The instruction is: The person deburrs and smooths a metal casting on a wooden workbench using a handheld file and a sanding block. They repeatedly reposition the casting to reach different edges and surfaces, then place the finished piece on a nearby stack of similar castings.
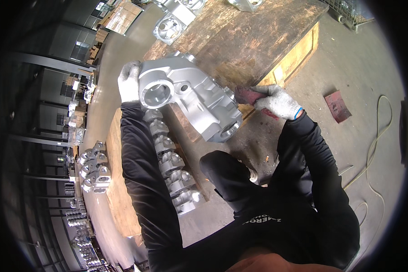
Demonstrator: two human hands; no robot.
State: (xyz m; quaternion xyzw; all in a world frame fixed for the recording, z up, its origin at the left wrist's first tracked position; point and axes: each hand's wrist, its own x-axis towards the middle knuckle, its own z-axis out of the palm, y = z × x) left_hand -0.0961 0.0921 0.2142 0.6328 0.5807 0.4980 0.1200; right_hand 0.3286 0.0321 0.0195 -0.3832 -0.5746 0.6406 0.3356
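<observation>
A large silver metal casting (192, 93) with round bored openings is tilted in front of me, over the edge of a worn wooden workbench (240, 41). My left hand (130, 81), in a pale work glove, grips the casting's far left end. In my right hand (279, 100), gloved with a blue cuff edge, is a bunched dark red abrasive sheet (249, 96). It is pressed against the casting's right end, and the fingers are closed round it. What lies under the sheet is hidden.
Several smaller silver castings (171, 161) stand in a row below my left arm, beside a wooden board (122, 181). More castings (170, 28) rest on the bench's far side. On the floor at right lie another red abrasive sheet (337, 106) and a looped hose (371, 156).
</observation>
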